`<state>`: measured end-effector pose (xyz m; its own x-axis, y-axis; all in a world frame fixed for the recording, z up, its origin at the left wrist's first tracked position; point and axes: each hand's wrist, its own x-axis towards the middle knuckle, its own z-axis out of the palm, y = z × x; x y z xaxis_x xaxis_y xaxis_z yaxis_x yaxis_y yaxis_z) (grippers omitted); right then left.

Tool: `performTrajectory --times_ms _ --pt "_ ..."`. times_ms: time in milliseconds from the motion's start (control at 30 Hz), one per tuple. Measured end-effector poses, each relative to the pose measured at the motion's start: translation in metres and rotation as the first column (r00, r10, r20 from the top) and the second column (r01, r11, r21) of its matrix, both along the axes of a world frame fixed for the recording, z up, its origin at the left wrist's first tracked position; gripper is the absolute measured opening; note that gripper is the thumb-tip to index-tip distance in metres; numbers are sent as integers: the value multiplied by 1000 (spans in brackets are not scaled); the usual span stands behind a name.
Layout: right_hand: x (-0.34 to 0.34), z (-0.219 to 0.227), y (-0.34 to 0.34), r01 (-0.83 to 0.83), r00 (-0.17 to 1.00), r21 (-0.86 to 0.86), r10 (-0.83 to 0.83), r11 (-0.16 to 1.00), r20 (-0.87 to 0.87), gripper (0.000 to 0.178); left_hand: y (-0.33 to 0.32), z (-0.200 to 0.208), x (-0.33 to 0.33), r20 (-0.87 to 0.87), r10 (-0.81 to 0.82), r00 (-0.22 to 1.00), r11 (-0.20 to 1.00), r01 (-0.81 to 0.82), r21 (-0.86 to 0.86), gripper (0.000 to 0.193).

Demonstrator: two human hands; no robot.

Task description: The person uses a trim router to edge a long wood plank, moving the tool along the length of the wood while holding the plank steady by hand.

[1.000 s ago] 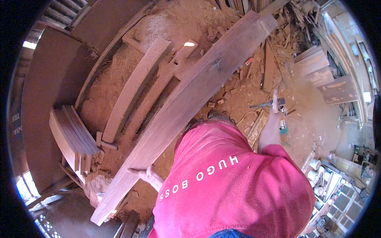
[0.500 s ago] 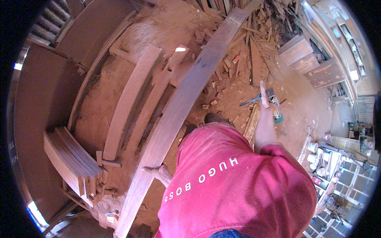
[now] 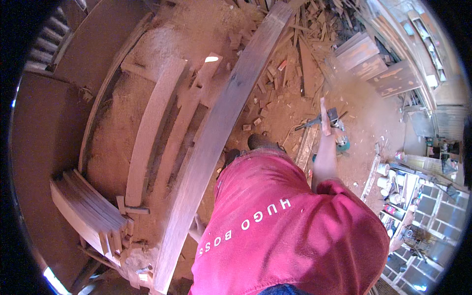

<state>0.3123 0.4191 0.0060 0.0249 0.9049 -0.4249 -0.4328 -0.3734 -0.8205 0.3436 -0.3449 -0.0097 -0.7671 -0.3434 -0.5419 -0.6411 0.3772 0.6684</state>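
A long wooden plank [image 3: 211, 132] runs diagonally from the lower left to the top centre. Beside its lower right edge is my left hand [image 3: 197, 229], partly hidden by my red shirt; a finger or thumb stands out from it and no object shows in it. My outstretched right hand [image 3: 338, 132] is closed on a power tool [image 3: 342, 143] with a teal body and a dark flat base, held above the dusty floor. A pale narrow piece [image 3: 324, 116] lies along that hand; whether it is wood I cannot tell.
Curved wooden pieces [image 3: 151, 132] lie left of the plank. A stack of curved boards [image 3: 88, 211] stands at the lower left. Offcuts [image 3: 278, 81] litter the floor beyond the plank, and flat panels [image 3: 361, 56] lean at the upper right. White containers [image 3: 385, 184] stand at the right.
My left hand has gone from the plank's top face to beside its right edge. My right hand still holds the power tool out to the right. The whole view has shifted slightly.
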Motion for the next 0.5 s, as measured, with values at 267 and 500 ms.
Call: performTrajectory --times_ms 267,500 --pt "7 -1 -5 16 995 -18 -18 1000 -99 54 123 89 -158 -28 -838 545 461 680 -570 127" --pt "32 18 -9 49 959 4 -46 999 -281 54 119 65 -172 94 -888 449 330 768 -548 128"
